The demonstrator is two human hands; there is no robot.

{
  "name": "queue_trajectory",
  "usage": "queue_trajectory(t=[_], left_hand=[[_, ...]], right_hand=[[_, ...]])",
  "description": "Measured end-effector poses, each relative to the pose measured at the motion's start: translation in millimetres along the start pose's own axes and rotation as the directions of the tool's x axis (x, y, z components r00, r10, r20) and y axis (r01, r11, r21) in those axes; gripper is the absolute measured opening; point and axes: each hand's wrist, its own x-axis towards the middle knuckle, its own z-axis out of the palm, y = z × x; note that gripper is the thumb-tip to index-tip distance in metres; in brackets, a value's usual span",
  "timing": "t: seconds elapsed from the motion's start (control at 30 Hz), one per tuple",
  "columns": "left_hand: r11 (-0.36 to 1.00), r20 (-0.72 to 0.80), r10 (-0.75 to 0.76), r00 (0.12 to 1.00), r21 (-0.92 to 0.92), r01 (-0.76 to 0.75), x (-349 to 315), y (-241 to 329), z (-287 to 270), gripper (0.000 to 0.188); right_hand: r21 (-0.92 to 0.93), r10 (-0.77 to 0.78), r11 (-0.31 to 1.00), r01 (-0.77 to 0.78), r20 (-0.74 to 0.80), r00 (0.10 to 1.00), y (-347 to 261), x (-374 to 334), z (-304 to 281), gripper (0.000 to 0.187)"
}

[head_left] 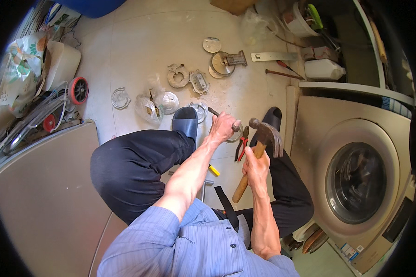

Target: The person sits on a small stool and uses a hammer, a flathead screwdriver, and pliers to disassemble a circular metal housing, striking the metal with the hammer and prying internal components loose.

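Observation:
My left hand (224,126) is closed around a short dark metal rod (212,111), a chisel or punch by its look. The rod's far end lies over a silvery round metal part (199,111) beside my left slipper (185,121). Gripped in my right hand (257,167) is a claw hammer (264,136) with a wooden handle, its head raised next to the rod's near end. Another round metal part (235,135) shows partly beneath my left hand. Pliers (241,144) with red and black handles lie on the floor between the two hands.
Several metal castings (199,82) and a flywheel-like disc (223,63) lie ahead, near a clear plastic bag (149,108). A yellow-handled tool (214,170) lies between my legs. To the right stands a washing machine (356,175); to the left, a folded trolley (30,121).

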Motion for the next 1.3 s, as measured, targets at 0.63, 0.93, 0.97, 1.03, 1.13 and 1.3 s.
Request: queue_trajectory(t=[0.63,0.93,0.97,1.03,1.13,1.3], left_hand=[[0.998,0.040,-0.047,0.998,-0.031,0.048,-2.4,-0.9,-4.5,0.035],[0.995,0.145,-0.094,0.985,-0.014,0.097,0.4,-2.4,-3.1,0.034],[0.996,0.160,-0.089,0.983,-0.014,0.092,1.7,-3.2,-5.2,0.034],[0.991,0.175,-0.133,0.976,-0.002,0.135,4.8,-1.4,-6.5,0.035],[0.983,0.157,-0.180,0.971,-0.019,0.185,12.1,-2.6,-5.5,0.037],[0.939,0.186,-0.298,0.936,-0.122,0.323,25.9,-3.2,-11.9,0.038]], right_hand=[[-0.066,-0.005,0.998,-0.001,-0.091,0.996,42.8,-0.3,-3.8,0.021],[-0.083,-0.092,0.993,0.085,-0.082,0.992,58.0,6.5,-8.4,0.022],[-0.121,-0.172,0.980,0.161,-0.087,0.981,56.0,6.9,-5.4,0.022],[-0.100,-0.124,0.988,0.116,-0.087,0.988,50.4,3.9,-4.8,0.021],[-0.086,-0.065,0.995,0.056,-0.097,0.993,42.0,3.4,-5.9,0.021],[-0.067,-0.036,0.997,0.030,-0.089,0.995,39.4,2.5,-6.2,0.021]])
